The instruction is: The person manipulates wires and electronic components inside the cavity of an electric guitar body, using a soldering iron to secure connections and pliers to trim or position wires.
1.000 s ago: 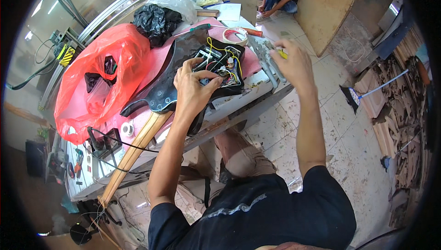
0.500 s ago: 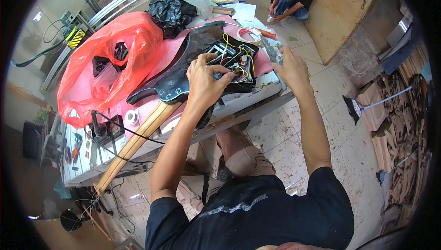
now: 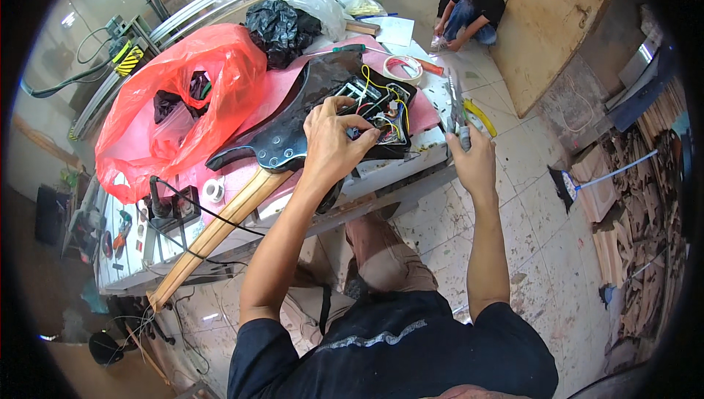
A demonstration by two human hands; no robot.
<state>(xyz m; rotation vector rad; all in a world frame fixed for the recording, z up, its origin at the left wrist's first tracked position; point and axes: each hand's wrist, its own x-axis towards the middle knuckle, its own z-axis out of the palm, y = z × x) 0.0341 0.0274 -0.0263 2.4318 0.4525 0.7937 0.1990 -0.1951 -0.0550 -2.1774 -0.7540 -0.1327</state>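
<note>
A dark electric guitar (image 3: 314, 102) lies across the bench, its pale wooden neck (image 3: 213, 239) running toward the lower left. The back cavity is open, showing yellow, white and red wires (image 3: 400, 109) and circuit parts. My left hand (image 3: 334, 135) is over the cavity's near side, thumb and fingers closed together; what they pinch is too small to make out. Off the bench's right edge, my right hand (image 3: 473, 157) grips a pliers-like tool (image 3: 456, 109) with grey metal and a curved yellow handle (image 3: 480, 118). Its metal end points away from me.
Left of the guitar are a red plastic bag (image 3: 139, 135), a black bag (image 3: 279, 32) and a white spool (image 3: 213, 191). A tape roll (image 3: 403, 69) and a screwdriver (image 3: 348, 48) lie beyond it. A dark cable (image 3: 213, 210) crosses the neck. Another person (image 3: 473, 14) crouches far off.
My right hand has moved lower and nearer to me, bringing the pliers-like tool into fuller view. My left hand stays at the cavity.
</note>
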